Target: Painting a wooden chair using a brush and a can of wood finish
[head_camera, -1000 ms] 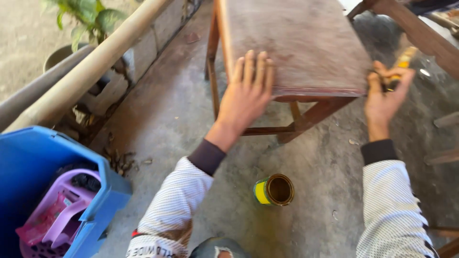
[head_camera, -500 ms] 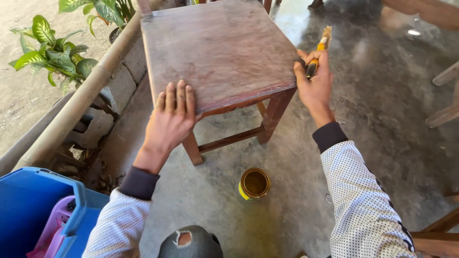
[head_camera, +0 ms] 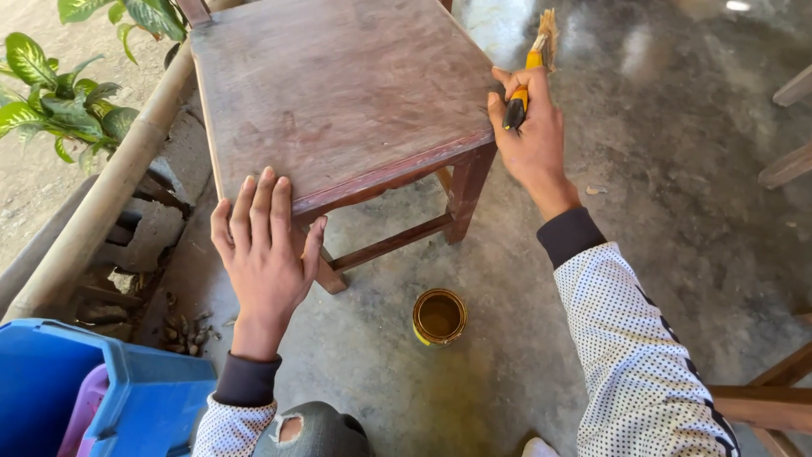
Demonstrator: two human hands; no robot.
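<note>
A low wooden stool (head_camera: 338, 93) stands on a grey concrete floor (head_camera: 660, 169), seen from above. Its square seat is dark reddish brown, worn and blotchy, with a lighter red strip along the near edge and plain square legs joined by rails. The person's left hand (head_camera: 262, 250) lies flat with fingers spread, fingertips on the seat's near left corner. The right hand (head_camera: 529, 140) is closed around a paintbrush (head_camera: 529, 72) with a yellow and black handle, bristles pointing up and away, right beside the seat's near right corner. An open round tin (head_camera: 439, 316), yellow outside, sits on the floor just in front of the stool, between the arms. A blue plastic bin (head_camera: 127, 398) is at lower left, green plants (head_camera: 59, 97) at upper left.
</note>
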